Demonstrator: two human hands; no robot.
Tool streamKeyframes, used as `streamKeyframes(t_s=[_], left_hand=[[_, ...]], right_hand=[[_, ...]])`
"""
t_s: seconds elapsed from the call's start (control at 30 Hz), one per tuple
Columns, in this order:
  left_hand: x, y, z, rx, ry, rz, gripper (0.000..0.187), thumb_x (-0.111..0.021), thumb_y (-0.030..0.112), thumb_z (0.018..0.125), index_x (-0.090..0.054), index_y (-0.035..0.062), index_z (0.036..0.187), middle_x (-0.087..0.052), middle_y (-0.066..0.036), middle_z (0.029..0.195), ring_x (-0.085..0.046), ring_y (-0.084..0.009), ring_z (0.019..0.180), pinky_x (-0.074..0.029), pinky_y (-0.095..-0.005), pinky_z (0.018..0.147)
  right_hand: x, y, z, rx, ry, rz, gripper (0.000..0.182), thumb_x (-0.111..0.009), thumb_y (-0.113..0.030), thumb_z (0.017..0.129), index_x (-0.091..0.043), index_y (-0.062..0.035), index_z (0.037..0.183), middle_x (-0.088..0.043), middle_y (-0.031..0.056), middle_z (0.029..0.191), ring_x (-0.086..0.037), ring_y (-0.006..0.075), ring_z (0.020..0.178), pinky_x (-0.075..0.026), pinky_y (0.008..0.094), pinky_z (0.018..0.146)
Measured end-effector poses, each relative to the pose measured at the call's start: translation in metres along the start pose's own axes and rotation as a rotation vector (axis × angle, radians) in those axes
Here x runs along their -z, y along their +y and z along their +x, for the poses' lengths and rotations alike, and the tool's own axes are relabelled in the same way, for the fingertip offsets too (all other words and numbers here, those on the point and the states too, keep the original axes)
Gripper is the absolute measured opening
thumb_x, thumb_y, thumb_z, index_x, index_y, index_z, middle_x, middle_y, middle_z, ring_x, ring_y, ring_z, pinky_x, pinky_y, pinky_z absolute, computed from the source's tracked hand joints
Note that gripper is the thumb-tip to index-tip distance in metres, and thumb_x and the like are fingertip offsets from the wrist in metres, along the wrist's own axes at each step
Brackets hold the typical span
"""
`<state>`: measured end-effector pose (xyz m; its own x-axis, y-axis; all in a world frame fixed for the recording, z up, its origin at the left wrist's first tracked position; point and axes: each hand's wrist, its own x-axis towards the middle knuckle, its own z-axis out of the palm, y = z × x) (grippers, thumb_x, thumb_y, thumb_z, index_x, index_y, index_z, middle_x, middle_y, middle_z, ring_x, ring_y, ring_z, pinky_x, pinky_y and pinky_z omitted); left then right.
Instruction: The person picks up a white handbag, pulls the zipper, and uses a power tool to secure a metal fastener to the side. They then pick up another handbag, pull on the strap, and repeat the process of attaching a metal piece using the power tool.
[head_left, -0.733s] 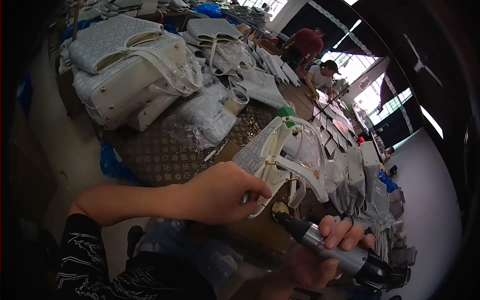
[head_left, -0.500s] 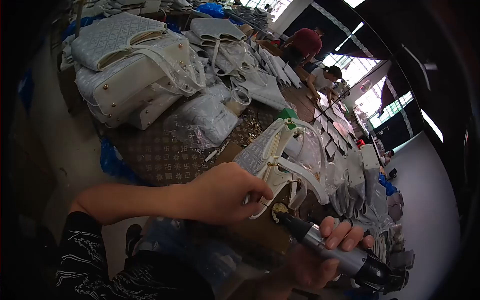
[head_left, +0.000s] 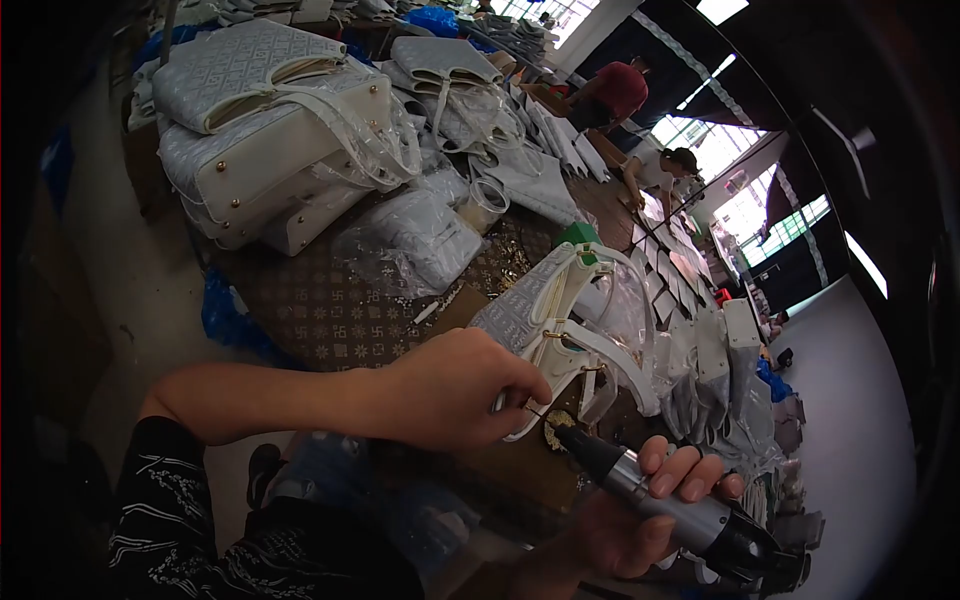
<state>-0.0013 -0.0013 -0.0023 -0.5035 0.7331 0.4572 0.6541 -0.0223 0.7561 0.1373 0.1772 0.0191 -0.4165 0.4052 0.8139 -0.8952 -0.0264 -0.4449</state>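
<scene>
My left hand [head_left: 468,388] is closed in a pinch beside a white handbag [head_left: 545,345]. A thin dark tip and a shiny bit show at its fingers, but what they hold is too small to name. The bag has a grey-patterned side, gold fittings and white straps, partly under clear plastic. In my right hand [head_left: 640,535] lies a silver and black electric screwdriver [head_left: 675,510], gripped round its body. The black nose points at a small round heap of gold-coloured pieces [head_left: 557,428] on a brown board [head_left: 520,470], touching it or very close.
Finished-looking white bags [head_left: 290,150] are piled at the back left, near a plastic-wrapped bundle [head_left: 425,240]. A green block [head_left: 578,233] stands behind the handbag. More grey-white bags [head_left: 715,370] line the right. Two people [head_left: 655,175] work further back.
The view has shifted slightly. Both hands, the screwdriver and the handbag keep nearly the same positions relative to each other. A person at the back has moved a little.
</scene>
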Motion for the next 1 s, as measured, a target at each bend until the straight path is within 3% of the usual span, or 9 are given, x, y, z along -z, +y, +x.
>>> streamKeyframes(t_s=[0.47,0.53,0.77,0.83,0.87,0.93,1.0], left_hand=[[-0.003,-0.003,0.000,-0.037,0.038,-0.015,0.025,-0.077,0.011,0.087,-0.079,0.0058,0.112,-0.076,-0.007,0.080,-0.073,-0.0197,0.066,-0.059,-0.0315,0.065],[-0.003,-0.001,0.000,0.009,0.041,-0.049,0.022,-0.073,0.014,0.085,-0.078,0.0053,0.104,-0.075,-0.009,0.079,-0.074,-0.0315,0.075,-0.059,-0.0407,0.072],[-0.003,-0.002,-0.002,0.016,0.064,-0.077,0.020,-0.073,0.014,0.085,-0.078,0.0054,0.103,-0.075,-0.009,0.079,-0.074,-0.0313,0.075,-0.059,-0.0410,0.073],[-0.004,-0.006,-0.002,-0.032,0.067,-0.035,0.025,-0.078,0.012,0.087,-0.079,0.0065,0.111,-0.076,-0.007,0.080,-0.072,-0.0205,0.065,-0.059,-0.0320,0.065],[-0.004,-0.005,-0.002,-0.032,0.069,-0.036,0.025,-0.078,0.012,0.087,-0.079,0.0065,0.111,-0.076,-0.007,0.080,-0.072,-0.0205,0.065,-0.059,-0.0320,0.065],[-0.005,-0.003,-0.002,0.000,0.069,-0.067,0.019,-0.073,0.014,0.085,-0.078,0.0055,0.102,-0.075,-0.009,0.079,-0.075,-0.0306,0.074,-0.059,-0.0408,0.073],[-0.005,-0.001,-0.002,0.006,0.069,-0.071,0.019,-0.073,0.014,0.085,-0.078,0.0055,0.101,-0.075,-0.009,0.079,-0.075,-0.0308,0.075,-0.059,-0.0409,0.073]], right_hand=[[-0.016,-0.007,-0.004,0.010,-0.017,-0.030,0.075,-0.093,-0.005,0.077,-0.043,-0.0161,0.132,-0.053,0.0008,0.101,-0.063,0.0193,0.082,-0.048,0.0425,0.079],[-0.018,-0.013,-0.006,-0.034,-0.031,-0.081,0.075,-0.093,-0.005,0.076,-0.044,-0.0161,0.131,-0.053,0.0011,0.101,-0.063,0.0197,0.081,-0.049,0.0428,0.079],[-0.036,-0.021,-0.009,-0.082,0.022,-0.198,0.074,-0.093,-0.005,0.075,-0.043,-0.0163,0.128,-0.052,0.0016,0.100,-0.063,0.0196,0.081,-0.049,0.0423,0.079],[-0.025,-0.018,-0.012,-0.066,0.023,-0.201,0.072,-0.092,-0.007,0.077,-0.043,-0.0161,0.128,-0.051,0.0016,0.101,-0.062,0.0189,0.082,-0.048,0.0415,0.080],[-0.019,-0.017,-0.014,-0.057,0.024,-0.203,0.071,-0.091,-0.007,0.077,-0.043,-0.0160,0.128,-0.050,0.0015,0.102,-0.061,0.0185,0.083,-0.048,0.0411,0.080],[-0.011,-0.016,-0.016,-0.040,0.027,-0.207,0.069,-0.090,-0.009,0.079,-0.042,-0.0158,0.128,-0.049,0.0015,0.102,-0.060,0.0177,0.084,-0.047,0.0403,0.081],[-0.013,-0.013,-0.013,-0.023,0.028,-0.206,0.069,-0.090,-0.010,0.080,-0.042,-0.0157,0.129,-0.048,0.0016,0.103,-0.060,0.0176,0.084,-0.047,0.0404,0.082]])
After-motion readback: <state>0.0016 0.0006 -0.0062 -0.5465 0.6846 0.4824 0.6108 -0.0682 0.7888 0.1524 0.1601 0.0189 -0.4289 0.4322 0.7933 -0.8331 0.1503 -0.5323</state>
